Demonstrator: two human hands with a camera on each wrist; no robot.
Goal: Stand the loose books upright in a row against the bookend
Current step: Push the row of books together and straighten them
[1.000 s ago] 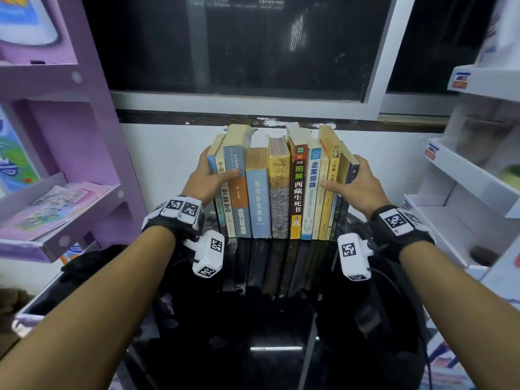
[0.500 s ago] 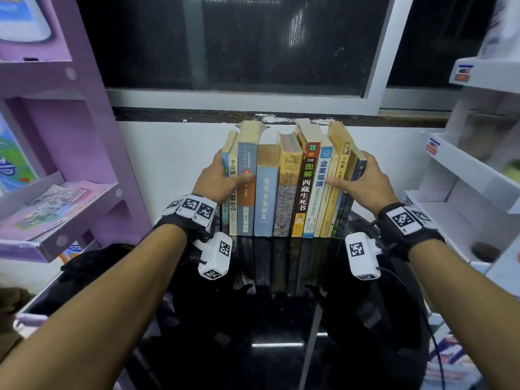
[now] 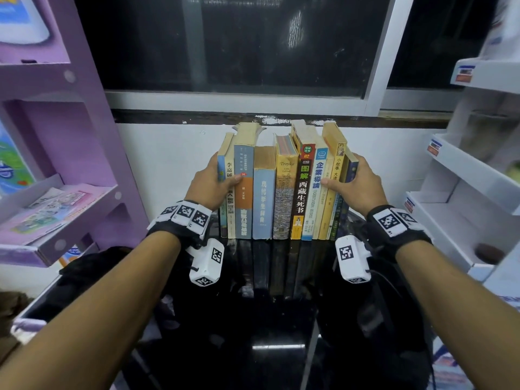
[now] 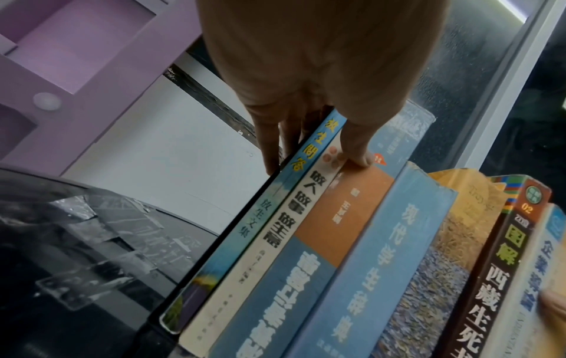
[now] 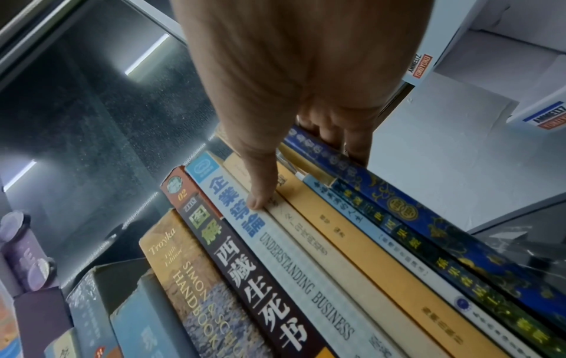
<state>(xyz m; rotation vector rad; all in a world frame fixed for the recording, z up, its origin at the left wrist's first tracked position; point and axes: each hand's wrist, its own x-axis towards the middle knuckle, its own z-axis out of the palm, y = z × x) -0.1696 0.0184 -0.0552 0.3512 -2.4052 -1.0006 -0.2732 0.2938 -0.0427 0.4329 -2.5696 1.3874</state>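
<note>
Several books stand upright in a tight row, spines toward me, on a glossy black table against the white wall. My left hand is at the row's left end, straight fingers flat on the outermost cover and thumb laid across the spines. At the right end my right hand mirrors it, fingers on the dark blue book's cover, thumb on a cream spine. A thin black edge runs along the leftmost book; I cannot tell whether it is the bookend.
A purple display shelf with leaflets stands at the left, a white shelf unit at the right. A dark window sits above the wall. A dark bag lies at the table's left.
Both hands stay on the ends of the row. The view has drifted a little, so the books sit slightly further right and nearer in the picture.
</note>
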